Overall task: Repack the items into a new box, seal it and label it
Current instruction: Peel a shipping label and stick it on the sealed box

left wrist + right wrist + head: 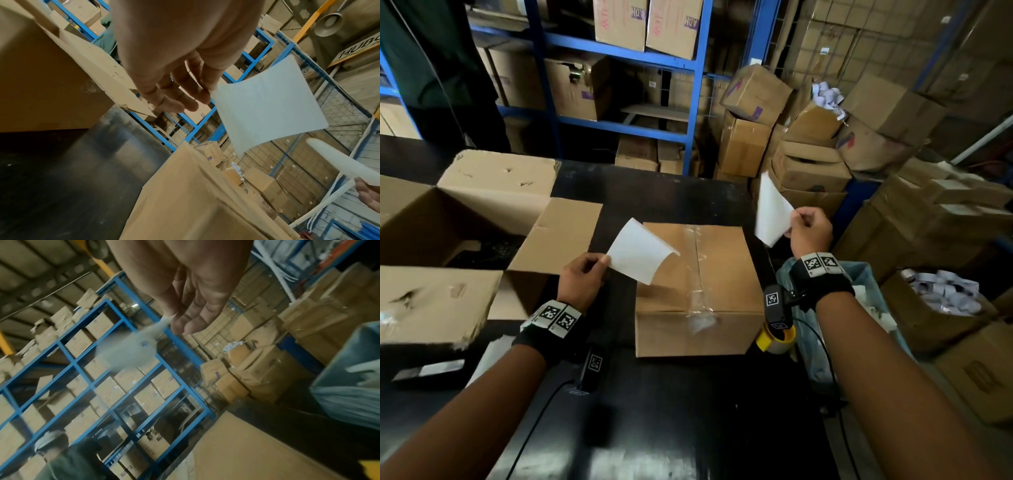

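Both hands are pinching blank white sheets, left hand [582, 274] holding the label [639, 254], right hand [812, 231] the backing sheet [772, 213], above the taped sealed box [698, 287]; at 10 o'clock the old box [465, 219] is sitting open.

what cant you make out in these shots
- Sealed box: its contents, hidden by the taped flaps in every view.
- Left sheet, pinched by the left hand: no print shows; which sheet is label and which backing is unclear.
- Right sheet, pinched by the right hand: a motion-blurred smear in the right wrist view.
- Tape dispenser: mostly behind the right wrist camera, head view.
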The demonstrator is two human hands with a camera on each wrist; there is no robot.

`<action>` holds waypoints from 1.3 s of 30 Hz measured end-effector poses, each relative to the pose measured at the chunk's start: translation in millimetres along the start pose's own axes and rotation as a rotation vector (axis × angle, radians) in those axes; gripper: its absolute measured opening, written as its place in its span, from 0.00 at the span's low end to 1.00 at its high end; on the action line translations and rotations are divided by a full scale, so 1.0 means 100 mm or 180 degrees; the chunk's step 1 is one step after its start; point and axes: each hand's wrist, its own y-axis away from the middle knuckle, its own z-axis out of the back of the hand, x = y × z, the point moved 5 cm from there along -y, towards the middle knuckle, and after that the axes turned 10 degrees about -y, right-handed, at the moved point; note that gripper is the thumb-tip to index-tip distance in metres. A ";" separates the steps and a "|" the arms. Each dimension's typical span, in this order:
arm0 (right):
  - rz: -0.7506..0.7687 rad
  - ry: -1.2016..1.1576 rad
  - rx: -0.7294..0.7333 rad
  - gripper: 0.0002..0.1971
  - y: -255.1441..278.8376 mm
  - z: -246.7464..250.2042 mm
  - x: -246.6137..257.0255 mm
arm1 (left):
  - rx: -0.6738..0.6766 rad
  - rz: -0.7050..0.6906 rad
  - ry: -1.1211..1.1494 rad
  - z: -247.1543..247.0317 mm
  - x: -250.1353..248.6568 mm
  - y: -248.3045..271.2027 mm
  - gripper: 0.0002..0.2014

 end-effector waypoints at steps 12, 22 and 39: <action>-0.0318 0.0326 0.2444 0.12 1.59 -0.06 -0.58 | -0.0518 -0.0247 -0.0198 0.09 0.00 1.27 0.05; -0.1054 0.1004 0.2922 0.03 2.50 -0.17 -1.43 | -0.0476 -0.0339 -0.0870 0.22 0.16 1.86 0.09; -0.0254 0.0210 0.2557 0.07 2.05 0.01 -0.10 | 0.0386 -0.2171 -0.1492 -0.87 -0.37 2.33 0.11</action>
